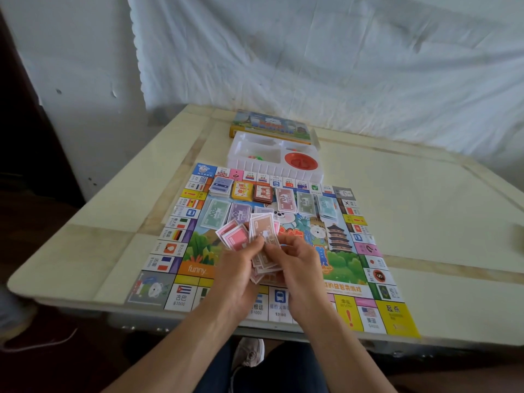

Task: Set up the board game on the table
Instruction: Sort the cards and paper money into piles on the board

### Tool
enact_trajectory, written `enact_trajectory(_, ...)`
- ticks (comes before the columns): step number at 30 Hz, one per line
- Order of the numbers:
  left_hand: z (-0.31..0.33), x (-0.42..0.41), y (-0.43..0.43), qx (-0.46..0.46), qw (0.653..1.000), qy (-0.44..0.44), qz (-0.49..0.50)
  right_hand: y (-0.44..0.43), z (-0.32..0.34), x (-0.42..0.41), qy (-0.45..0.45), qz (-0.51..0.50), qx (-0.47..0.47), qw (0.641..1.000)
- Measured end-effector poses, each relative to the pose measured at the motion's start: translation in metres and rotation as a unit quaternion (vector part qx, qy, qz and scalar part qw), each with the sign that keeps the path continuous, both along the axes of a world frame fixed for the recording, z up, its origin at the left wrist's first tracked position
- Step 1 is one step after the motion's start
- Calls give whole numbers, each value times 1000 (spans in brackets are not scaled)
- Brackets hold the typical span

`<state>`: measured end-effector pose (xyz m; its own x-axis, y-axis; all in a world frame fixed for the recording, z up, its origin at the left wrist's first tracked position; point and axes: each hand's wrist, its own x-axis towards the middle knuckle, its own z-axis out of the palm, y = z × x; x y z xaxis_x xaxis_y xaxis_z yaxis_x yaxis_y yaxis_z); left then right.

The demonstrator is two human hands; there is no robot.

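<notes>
Notes point(262, 231) of play money sit in both hands above the middle of the board point(204, 251), which lies flat on the table point(425, 194) with its near edge at the table's near edge. The left hand point(241, 268) grips the bundle from below, fingers curled under it and thumb pressed on top. Pink notes point(232, 236) fan out to the left, and brown ones stand upright behind them. The right hand point(297, 265) pinches the same bundle from the right, with its thumb on the face of the brown notes and its fingers curled behind. Whether the lowest notes touch the board cannot be told.

Three decks lie side by side on the far part of the board: a blue deck point(221, 186), a yellow deck point(242, 191) and a red deck point(263, 193). To their right lie a reddish pile point(285, 199) marked 10, a grey-green pile point(305, 202) and a pale blue pile point(326, 205). Nearer, a green pile point(215, 214) and a purple pile point(240, 212) lie just beyond the held fan.

A white tray point(272, 168) overlaps the board's far edge. Its right compartment holds a red dish point(300, 161), and a few small green and red pieces point(255, 157) lie in a left one. The box point(269, 124) lies just behind the tray. A white sheet point(312, 52) hangs behind the table, and a shoe point(249, 353) shows below its near edge.
</notes>
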<state>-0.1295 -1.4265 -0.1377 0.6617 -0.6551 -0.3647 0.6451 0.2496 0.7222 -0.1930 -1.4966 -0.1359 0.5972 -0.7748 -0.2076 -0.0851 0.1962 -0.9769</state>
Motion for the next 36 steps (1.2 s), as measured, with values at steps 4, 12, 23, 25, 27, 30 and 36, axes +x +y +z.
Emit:
enact_trajectory(4,0,-3,0,-9,1000,-6,-7,-2,1,0,-6,-3,20,1000)
enact_trajectory(12,1,-2,-1,-62,998,-7,-33,-6,-2,-2,-22,-27,40,999)
enact_trajectory(23,-5,-1,-1,-77,996,-18,-27,-2,-2,-1,-32,-10,43,999)
enact_trajectory(25,-4,-1,-1,-98,994,-15,-39,-3,-2,-1,-41,-17,54,998)
enact_trajectory(27,-3,1,0,-124,991,-6,-46,-6,-2,-3,-63,-21,65,996)
enact_trajectory(30,-1,7,1,-125,991,15,-46,-13,1,-9,-118,-4,78,990)
enact_trajectory(36,0,16,0,-84,993,28,-79,-15,11,-13,-133,98,17,986)
